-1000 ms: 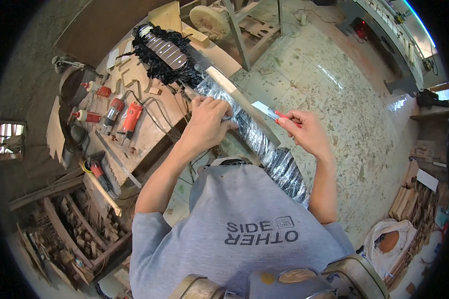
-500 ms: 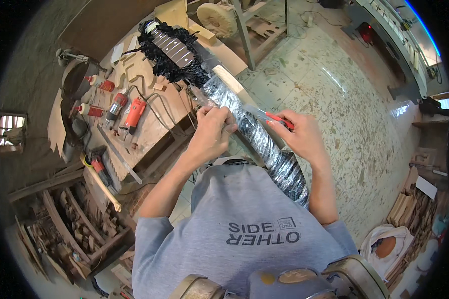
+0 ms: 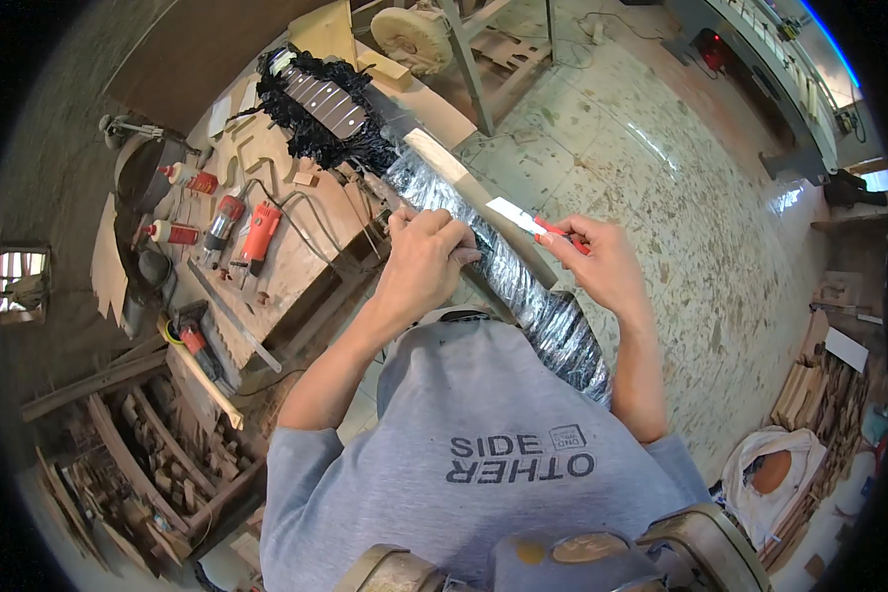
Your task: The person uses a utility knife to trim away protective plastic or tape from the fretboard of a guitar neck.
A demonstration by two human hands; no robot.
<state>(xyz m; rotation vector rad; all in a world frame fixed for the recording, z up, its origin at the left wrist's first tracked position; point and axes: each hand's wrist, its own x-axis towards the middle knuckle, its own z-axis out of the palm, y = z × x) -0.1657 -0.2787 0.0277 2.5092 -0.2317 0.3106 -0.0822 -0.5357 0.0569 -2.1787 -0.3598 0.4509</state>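
A long bundle wound in shiny plastic wrap (image 3: pixel 523 271) runs diagonally from the bench toward my right side, over dark material. At its far end a guitar fretboard (image 3: pixel 331 104) with pale inlays shows among a tangle of black strips (image 3: pixel 311 143). My left hand (image 3: pixel 429 255) is closed at the bundle's left edge, its curled fingers on the plastic wrap; the fingertips are partly hidden. In my right hand (image 3: pixel 602 261) is a red-handled utility knife (image 3: pixel 551 231), its bright blade pointing up and left, over the right side of the bundle.
On the wooden bench (image 3: pixel 296 252) at left lie a red power tool (image 3: pixel 259 232), a second rotary tool (image 3: pixel 225 219), glue bottles (image 3: pixel 189 180) and a metal ruler (image 3: pixel 237 321). A crate of wood offcuts (image 3: pixel 158 454) stands lower left. A wooden strip (image 3: pixel 434 156) borders the bundle.
The knife has tilted, so its blade now looks bright and broad. My left hand has shifted slightly right along the bundle. The background has moved a little left as my view turned.
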